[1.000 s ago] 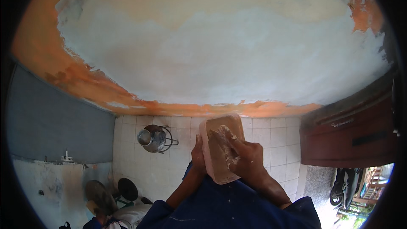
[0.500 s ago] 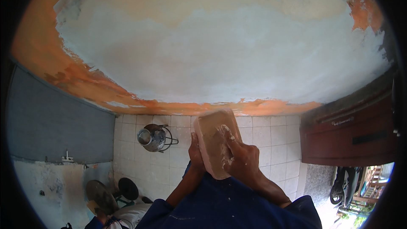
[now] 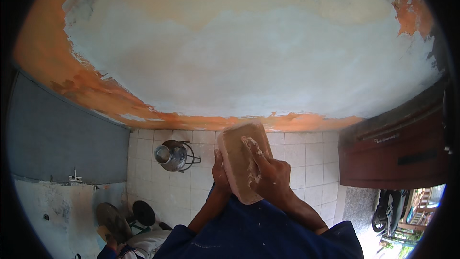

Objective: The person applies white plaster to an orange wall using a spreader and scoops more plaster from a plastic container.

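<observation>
A rectangular tub (image 3: 235, 151), pinkish at its rim and tan-brown inside, is tilted in front of my body. My left hand (image 3: 221, 172) grips its left side, fingers mostly hidden behind it. Over the tub's inside is my right hand (image 3: 272, 175), its thumb and fingers smeared with white paste. The fingers of that hand are bent together, and whatever they hold blends with the tub and cannot be made out. Ahead rises an orange wall (image 3: 115, 98) with a broad coat of white filler (image 3: 249, 67).
A paint-stained round vessel on a metal stand (image 3: 175, 156) is on the white tiled floor (image 3: 203, 136), left. Another person's hand (image 3: 111, 242) is at lower left, near round dark stools (image 3: 143, 213). A grey door (image 3: 62, 129) bounds the left, a dark red panel (image 3: 393, 153) the right.
My right hand has shifted slightly up and to the left over the tub. The tub tilts a little differently. My left hand keeps its hold.
</observation>
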Demonstrator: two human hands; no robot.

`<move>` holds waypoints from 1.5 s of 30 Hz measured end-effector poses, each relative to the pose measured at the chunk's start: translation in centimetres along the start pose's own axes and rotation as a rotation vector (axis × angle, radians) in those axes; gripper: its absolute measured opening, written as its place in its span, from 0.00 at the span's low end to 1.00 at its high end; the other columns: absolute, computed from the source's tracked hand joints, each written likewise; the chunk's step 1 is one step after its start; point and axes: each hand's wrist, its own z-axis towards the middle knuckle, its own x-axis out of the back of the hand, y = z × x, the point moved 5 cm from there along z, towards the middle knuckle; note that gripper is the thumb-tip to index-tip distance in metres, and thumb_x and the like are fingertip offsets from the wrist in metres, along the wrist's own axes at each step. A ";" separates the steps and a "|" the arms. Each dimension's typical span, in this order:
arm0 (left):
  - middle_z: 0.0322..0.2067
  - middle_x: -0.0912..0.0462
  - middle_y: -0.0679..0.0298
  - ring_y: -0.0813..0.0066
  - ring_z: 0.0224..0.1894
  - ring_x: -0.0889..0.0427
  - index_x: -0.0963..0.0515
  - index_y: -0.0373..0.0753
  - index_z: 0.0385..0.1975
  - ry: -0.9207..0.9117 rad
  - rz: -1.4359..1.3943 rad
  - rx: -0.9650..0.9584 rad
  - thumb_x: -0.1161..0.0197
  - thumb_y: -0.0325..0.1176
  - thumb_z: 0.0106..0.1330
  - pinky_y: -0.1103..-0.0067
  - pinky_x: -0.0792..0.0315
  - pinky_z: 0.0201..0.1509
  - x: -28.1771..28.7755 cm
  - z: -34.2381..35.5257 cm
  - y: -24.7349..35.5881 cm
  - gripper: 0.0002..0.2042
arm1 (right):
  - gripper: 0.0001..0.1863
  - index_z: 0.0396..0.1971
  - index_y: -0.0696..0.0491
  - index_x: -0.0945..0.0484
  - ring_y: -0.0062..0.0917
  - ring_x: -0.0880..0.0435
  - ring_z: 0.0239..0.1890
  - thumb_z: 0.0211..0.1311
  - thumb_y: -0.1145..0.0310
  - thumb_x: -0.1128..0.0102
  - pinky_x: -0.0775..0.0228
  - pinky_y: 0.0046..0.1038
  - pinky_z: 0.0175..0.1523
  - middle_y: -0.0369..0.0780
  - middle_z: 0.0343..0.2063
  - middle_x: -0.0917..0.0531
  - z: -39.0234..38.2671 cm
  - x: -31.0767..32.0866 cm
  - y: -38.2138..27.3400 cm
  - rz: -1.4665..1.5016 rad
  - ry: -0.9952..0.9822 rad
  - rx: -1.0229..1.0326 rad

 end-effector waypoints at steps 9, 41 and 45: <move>0.57 0.38 0.52 0.56 0.58 0.35 0.45 0.39 0.61 -0.069 -0.059 0.042 0.69 0.55 0.68 0.63 0.40 0.61 -0.6 -0.1 -0.2 0.29 | 0.37 0.53 0.51 0.31 0.34 0.22 0.20 0.32 0.78 0.39 0.31 0.32 0.23 0.40 0.21 0.23 0.1 2.6 0.6 0.013 0.076 0.038; 0.52 0.33 0.48 0.56 0.52 0.29 0.43 0.34 0.58 -0.095 -0.125 0.074 0.70 0.55 0.68 0.64 0.32 0.56 -1.6 0.4 -1.2 0.31 | 0.28 0.51 0.56 0.30 0.41 0.21 0.22 0.43 0.72 0.42 0.30 0.36 0.28 0.45 0.20 0.21 1.1 0.0 1.6 0.087 -0.122 -0.138; 0.50 0.31 0.49 0.58 0.50 0.28 0.41 0.33 0.57 -0.075 -0.143 0.055 0.70 0.55 0.68 0.65 0.32 0.56 -2.0 0.0 -0.8 0.30 | 0.31 0.50 0.61 0.31 0.41 0.20 0.22 0.39 0.75 0.39 0.29 0.34 0.27 0.48 0.20 0.21 1.1 -0.1 1.5 -0.003 -0.090 -0.152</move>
